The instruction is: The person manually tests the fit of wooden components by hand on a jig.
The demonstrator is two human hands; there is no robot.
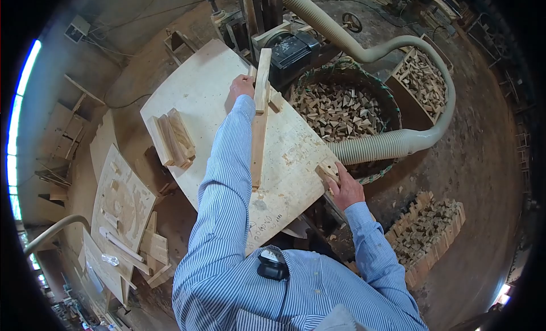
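My left hand (243, 87) is closed at the far part of the pale worktable (199, 75), on a small wooden piece (252, 72) whose lower part is hidden by the fingers. Right beside it, a long wooden bar (263, 75) stands along a brown wooden strip (259, 149) on the tabletop. At the table's right corner my right hand (348, 188) grips a wooden block (326, 173), thumb and fingers on its side. Left of my left arm, several wooden blocks (172, 138) lie side by side on the table. A small offcut (276, 101) sits right of the bar.
A machine with a dark motor (293, 49) stands behind the table. A ribbed hose (375, 147) curves over a basket (392, 112) of wood offcuts. Further right are a crate (409, 95) and a stacked-wood bin (426, 265). Boards (122, 194) lie at left.
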